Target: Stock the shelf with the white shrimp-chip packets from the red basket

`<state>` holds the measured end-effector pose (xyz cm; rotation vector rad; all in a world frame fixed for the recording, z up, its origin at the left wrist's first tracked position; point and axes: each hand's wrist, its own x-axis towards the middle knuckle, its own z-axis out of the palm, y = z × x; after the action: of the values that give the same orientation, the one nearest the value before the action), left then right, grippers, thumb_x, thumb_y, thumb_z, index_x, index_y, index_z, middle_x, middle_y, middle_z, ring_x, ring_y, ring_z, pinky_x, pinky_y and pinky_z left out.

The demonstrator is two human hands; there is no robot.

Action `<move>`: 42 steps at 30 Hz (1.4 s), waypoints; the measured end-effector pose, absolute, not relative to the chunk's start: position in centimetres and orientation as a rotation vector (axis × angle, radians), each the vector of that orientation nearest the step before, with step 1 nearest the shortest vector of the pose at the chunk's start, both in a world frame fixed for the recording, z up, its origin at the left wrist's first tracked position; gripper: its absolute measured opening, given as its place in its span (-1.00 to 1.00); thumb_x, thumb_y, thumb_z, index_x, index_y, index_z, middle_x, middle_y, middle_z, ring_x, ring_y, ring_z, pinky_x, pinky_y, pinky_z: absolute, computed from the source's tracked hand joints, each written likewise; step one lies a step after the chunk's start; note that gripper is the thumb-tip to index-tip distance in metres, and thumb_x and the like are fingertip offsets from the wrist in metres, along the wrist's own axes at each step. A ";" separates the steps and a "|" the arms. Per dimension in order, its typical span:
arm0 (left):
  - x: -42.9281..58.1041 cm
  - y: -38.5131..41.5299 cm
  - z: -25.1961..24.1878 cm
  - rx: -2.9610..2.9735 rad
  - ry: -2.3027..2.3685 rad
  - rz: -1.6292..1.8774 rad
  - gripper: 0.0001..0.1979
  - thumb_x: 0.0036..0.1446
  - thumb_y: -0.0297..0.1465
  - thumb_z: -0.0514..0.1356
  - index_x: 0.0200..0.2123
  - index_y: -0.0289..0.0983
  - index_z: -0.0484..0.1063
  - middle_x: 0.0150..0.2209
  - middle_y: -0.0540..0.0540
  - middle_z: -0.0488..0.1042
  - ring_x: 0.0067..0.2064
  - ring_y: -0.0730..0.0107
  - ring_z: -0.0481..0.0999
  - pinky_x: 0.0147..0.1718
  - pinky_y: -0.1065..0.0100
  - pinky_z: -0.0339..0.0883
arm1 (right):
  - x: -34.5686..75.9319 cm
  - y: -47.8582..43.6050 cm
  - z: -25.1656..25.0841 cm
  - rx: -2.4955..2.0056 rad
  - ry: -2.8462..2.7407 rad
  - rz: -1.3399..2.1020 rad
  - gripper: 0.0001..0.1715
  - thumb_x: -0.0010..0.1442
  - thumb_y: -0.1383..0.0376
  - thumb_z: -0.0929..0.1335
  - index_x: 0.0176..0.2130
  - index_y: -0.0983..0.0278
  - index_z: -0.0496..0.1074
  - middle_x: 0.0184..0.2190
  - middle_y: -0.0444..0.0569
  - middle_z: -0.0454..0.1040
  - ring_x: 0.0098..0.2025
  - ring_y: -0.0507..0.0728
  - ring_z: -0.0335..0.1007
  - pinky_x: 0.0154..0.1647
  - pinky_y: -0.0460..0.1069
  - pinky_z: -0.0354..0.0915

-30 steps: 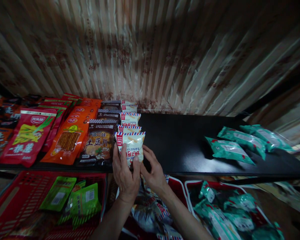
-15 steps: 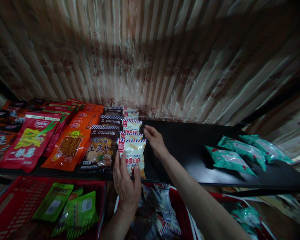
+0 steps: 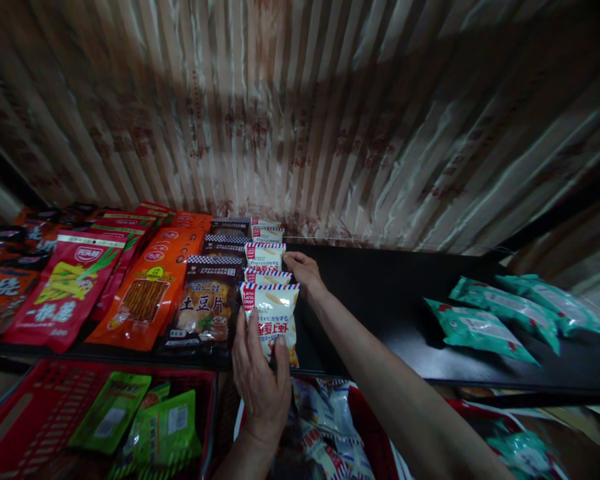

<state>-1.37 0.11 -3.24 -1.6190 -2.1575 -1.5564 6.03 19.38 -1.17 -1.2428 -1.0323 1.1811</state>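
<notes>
My left hand (image 3: 261,383) is closed round the lower part of the front white snack bag (image 3: 273,315), which stands upright at the shelf's front edge. Behind that bag, more white bags of the same kind form a row going back. My right hand (image 3: 306,275) reaches in from the right, and its fingertips pinch the right edge of a white snack bag (image 3: 265,255) further back in the row. Where exactly the thumb sits is hard to make out. Directly left of the row stand dark brown potato-chip bags (image 3: 206,303).
Orange packets (image 3: 143,293), pink packets (image 3: 67,287) and dark-and-orange bags (image 3: 0,283) line the black shelf (image 3: 375,300) leftward. Several teal bags (image 3: 485,330) lie at its right. Below are a red basket (image 3: 35,407) with green pouches (image 3: 167,427) and a bin of white bags (image 3: 330,427).
My right hand's fingers have closed in from beside the row onto a rear bag's edge. The left hand stays on the front bag. The whole view has shifted slightly.
</notes>
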 end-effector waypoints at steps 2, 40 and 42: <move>-1.4 0.1 -3.2 -1.624 -2.160 -1.557 -0.47 0.20 -0.36 0.06 0.22 -0.32 0.07 0.19 -0.37 0.20 0.18 0.02 0.26 0.02 0.07 0.24 | 5.9 19.4 -1.0 -1.251 -1.025 1.167 -0.70 -0.17 0.10 0.44 -0.50 0.28 0.47 -0.60 -0.15 0.46 -0.52 0.03 0.32 -0.46 -0.07 0.25; -1.6 1.5 -3.2 -1.594 -2.136 -1.558 -0.46 0.18 -0.37 0.08 0.22 -0.33 0.07 0.18 -0.37 0.23 0.18 0.05 0.27 0.04 0.10 0.25 | 5.8 18.5 -0.8 -1.229 -1.028 0.962 -0.70 -0.08 0.09 0.37 -0.40 0.26 0.44 -0.41 -0.11 0.51 -0.33 0.07 0.39 -0.29 -0.08 0.29; -1.6 1.4 -3.2 -1.597 -2.137 -1.565 -0.46 0.19 -0.37 0.07 0.21 -0.35 0.07 0.18 -0.38 0.22 0.18 0.04 0.27 0.04 0.09 0.25 | 5.9 17.6 -0.6 -1.204 -1.091 0.951 -0.69 -0.07 0.08 0.38 -0.39 0.26 0.45 -0.41 -0.12 0.50 -0.34 0.07 0.37 -0.31 -0.07 0.28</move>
<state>-1.56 1.39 -3.18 -1.5969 -2.1371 -1.5651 5.95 17.63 -0.63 -1.2036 -1.0909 0.9514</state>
